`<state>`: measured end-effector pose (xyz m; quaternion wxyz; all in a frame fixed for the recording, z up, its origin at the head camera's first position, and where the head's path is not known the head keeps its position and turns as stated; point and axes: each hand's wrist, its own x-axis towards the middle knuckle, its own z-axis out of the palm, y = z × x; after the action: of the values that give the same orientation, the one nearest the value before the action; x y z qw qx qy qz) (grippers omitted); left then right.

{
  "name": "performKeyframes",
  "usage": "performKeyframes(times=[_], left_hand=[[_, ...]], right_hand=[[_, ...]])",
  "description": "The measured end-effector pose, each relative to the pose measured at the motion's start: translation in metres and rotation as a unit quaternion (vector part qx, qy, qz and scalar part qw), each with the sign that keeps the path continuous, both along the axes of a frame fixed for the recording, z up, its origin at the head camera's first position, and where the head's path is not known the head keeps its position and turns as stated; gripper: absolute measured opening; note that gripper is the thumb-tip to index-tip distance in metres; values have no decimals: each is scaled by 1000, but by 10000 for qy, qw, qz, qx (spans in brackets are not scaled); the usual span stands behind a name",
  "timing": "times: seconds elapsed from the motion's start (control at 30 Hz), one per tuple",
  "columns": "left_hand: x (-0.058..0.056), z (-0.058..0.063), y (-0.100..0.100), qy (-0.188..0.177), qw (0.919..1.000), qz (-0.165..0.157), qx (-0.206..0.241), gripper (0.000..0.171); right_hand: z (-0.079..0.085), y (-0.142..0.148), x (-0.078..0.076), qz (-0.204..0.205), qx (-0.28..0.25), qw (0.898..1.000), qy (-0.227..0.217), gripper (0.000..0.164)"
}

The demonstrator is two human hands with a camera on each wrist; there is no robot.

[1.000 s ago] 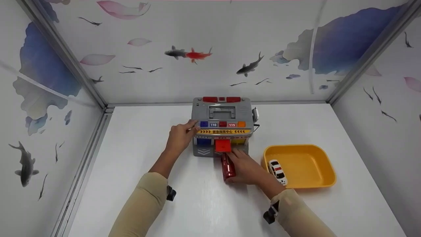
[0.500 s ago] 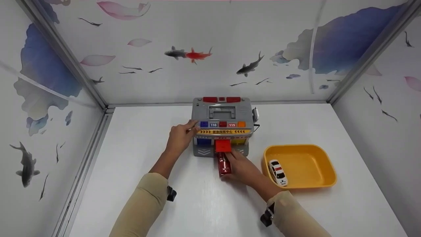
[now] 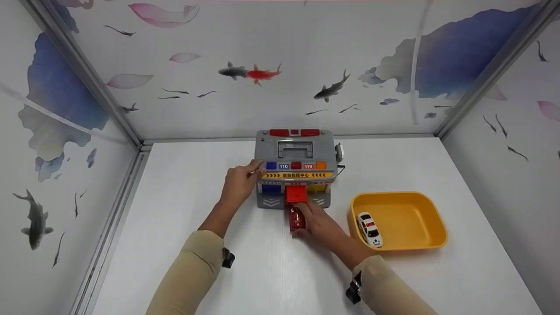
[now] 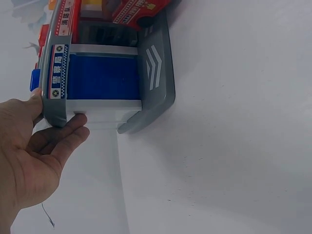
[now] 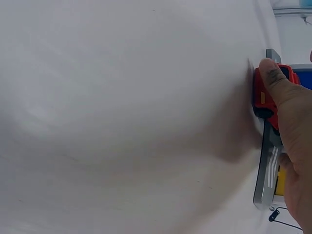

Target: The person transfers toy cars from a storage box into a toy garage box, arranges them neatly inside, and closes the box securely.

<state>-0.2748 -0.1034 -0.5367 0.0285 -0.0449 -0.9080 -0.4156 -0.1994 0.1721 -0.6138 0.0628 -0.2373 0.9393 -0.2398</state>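
A grey toy garage (image 3: 267,151) with blue, red and yellow bays stands against the back wall. Its red middle door (image 3: 296,193) is lifted. At its upper left corner my left hand (image 3: 239,184) grips the roof edge; the left wrist view has the thumb on the front and fingers beneath the overhang. My right hand (image 3: 323,225) holds a red toy car (image 3: 297,218) at the middle bay, the thumb on its near end in the right wrist view. The car's front end is hidden under the door and fingers. The blue door (image 4: 105,77) is down.
Right of the garage lies a yellow tray (image 3: 413,223) with a white toy car (image 3: 370,229) along its left side. A crank-like white part (image 3: 340,152) and a thin black cord (image 3: 341,168) stick out from the garage's right side. Printed walls enclose the white table.
My right hand has moved the red car leftward and forward, lining it up with the middle bay and bringing it partly under the raised door. My left hand has stayed on the garage.
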Motion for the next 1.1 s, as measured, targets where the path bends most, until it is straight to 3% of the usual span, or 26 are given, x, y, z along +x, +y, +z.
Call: performKeyframes(times=[0.17, 0.4, 0.77, 1.1], left_hand=[[0, 0, 0, -30, 10000, -4, 62, 44], [0, 0, 0, -110, 9999, -46, 125, 45], [0, 1, 0, -246, 9996, 52, 138, 45], [-1, 1, 1, -202, 9997, 91, 62, 46]], right_hand=[[-5, 1, -2, 257, -50, 9986, 458, 64], [-10, -1, -3, 354, 115, 9930, 1125, 54], [-7, -3, -2, 184, 515, 9978, 365, 46], [-6, -5, -4, 245, 679, 9939, 835, 35]])
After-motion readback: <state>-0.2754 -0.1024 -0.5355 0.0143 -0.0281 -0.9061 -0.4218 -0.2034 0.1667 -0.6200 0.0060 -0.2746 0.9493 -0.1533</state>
